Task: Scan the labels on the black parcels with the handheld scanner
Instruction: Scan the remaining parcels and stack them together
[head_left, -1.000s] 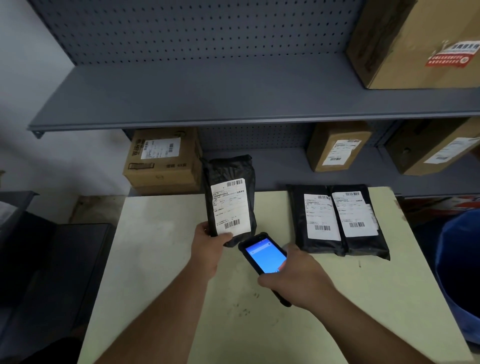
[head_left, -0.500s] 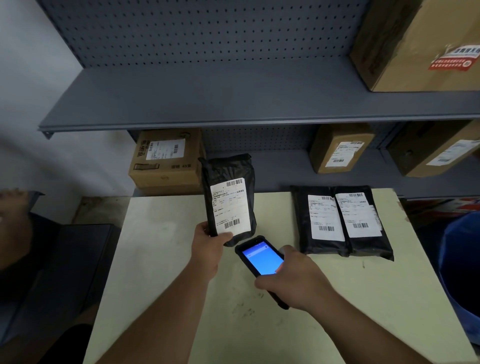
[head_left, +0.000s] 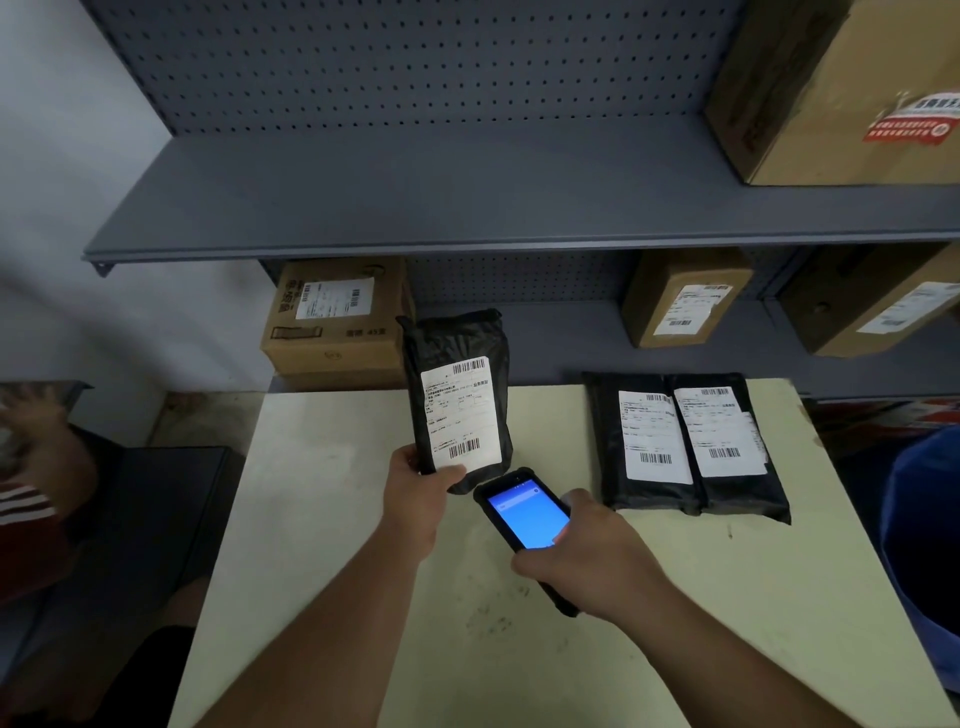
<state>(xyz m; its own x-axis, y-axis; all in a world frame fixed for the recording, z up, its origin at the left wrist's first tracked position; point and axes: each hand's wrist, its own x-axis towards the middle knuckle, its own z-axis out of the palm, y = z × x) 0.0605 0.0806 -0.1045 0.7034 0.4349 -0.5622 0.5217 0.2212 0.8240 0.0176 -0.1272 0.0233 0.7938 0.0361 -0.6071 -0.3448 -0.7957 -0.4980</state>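
My left hand grips the lower left corner of a black parcel and holds it upright above the pale table, its white barcode label facing me. My right hand holds the black handheld scanner, its blue screen lit and its top end just under the parcel's bottom edge. Two more black parcels lie flat side by side on the table's far right, labels up.
Grey metal shelving rises behind the table, with labelled cardboard boxes on its levels. A blue bin stands at the right. Another person's hand and striped sleeve show at the left edge.
My hands, the parcel and the scanner keep nearly the same pose. Another person's hand and sleeve have come into view at the left edge.
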